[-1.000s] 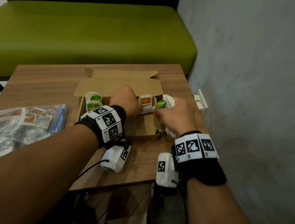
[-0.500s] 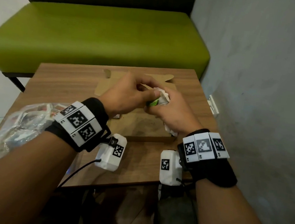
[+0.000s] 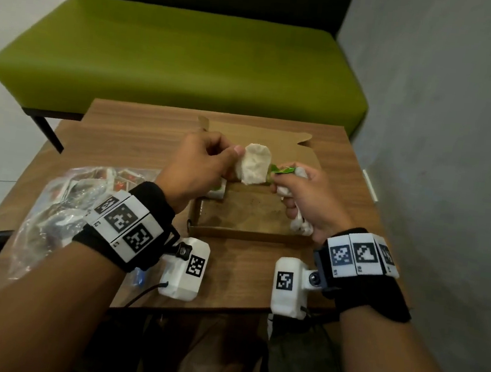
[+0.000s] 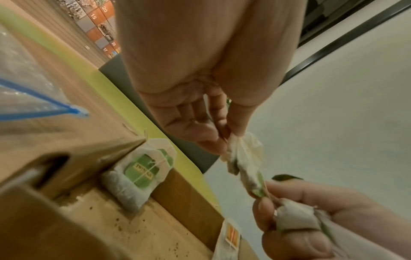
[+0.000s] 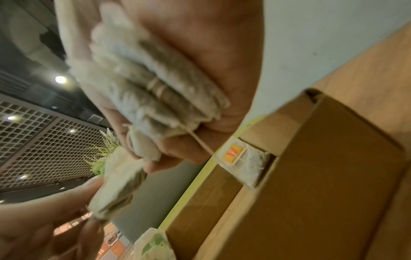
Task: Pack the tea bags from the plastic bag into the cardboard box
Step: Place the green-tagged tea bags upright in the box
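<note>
Soft paper tea bag (image 3: 254, 168): your left hand (image 3: 197, 165) is pinching it above the cardboard box (image 3: 244, 216), your right hand (image 3: 307, 199) is squeezing a bunch. It probably tears easily; pinch its top gently.

We read "TWININGS" on the green tag (image 4: 142, 171) of a tea bag (image 4: 133, 177) in the cardboard box (image 4: 169, 234), and 15, 17, 20 on distant wall panels (image 4: 98, 22)

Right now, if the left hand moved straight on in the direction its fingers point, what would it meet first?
Probably the right hand. The left hand points rightward, pinching a tea bag that hangs between the two hands above the cardboard box; depth is uncertain.
</note>
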A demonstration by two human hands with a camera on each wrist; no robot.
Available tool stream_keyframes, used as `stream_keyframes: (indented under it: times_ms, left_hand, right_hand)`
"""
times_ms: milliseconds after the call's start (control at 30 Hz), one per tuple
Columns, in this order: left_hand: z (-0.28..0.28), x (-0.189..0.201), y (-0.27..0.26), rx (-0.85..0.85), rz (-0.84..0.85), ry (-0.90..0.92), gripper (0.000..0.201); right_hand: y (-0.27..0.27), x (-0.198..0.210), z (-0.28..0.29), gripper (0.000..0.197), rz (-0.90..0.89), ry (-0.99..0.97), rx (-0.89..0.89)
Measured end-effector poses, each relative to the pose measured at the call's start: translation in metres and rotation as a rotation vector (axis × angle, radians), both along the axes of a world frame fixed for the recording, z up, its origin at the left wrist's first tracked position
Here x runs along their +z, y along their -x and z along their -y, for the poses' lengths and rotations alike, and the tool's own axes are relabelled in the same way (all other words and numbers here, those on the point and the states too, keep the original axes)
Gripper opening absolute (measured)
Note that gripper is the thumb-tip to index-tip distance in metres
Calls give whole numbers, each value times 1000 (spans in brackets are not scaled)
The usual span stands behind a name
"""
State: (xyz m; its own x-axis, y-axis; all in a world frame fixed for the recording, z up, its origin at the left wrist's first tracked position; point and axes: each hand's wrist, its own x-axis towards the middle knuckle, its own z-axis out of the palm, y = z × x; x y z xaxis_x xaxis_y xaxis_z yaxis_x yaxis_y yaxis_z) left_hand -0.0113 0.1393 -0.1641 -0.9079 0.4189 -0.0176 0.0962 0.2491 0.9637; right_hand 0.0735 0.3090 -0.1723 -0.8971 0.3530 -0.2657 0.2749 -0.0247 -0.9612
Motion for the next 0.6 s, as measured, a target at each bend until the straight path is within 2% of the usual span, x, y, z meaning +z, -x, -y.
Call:
stream_keyframes:
  times_ms: [133,300,467,600]
  left_hand:
    - [6,3,-1,-20,-3,-6,16]
    - [7,1,-2,2,15,-10,14]
    - [6,-2,1,-16,27,-16,9]
    - [4,4,-3,-117,-30,-31,10]
  right_hand:
    - [4,-2,1,17,-14,20,-95]
    - [8,-4,5,17,-38,-35,-130]
    - [4,0,7,15,-96,-24,14]
    - [1,2,11,30,-154,-73,109]
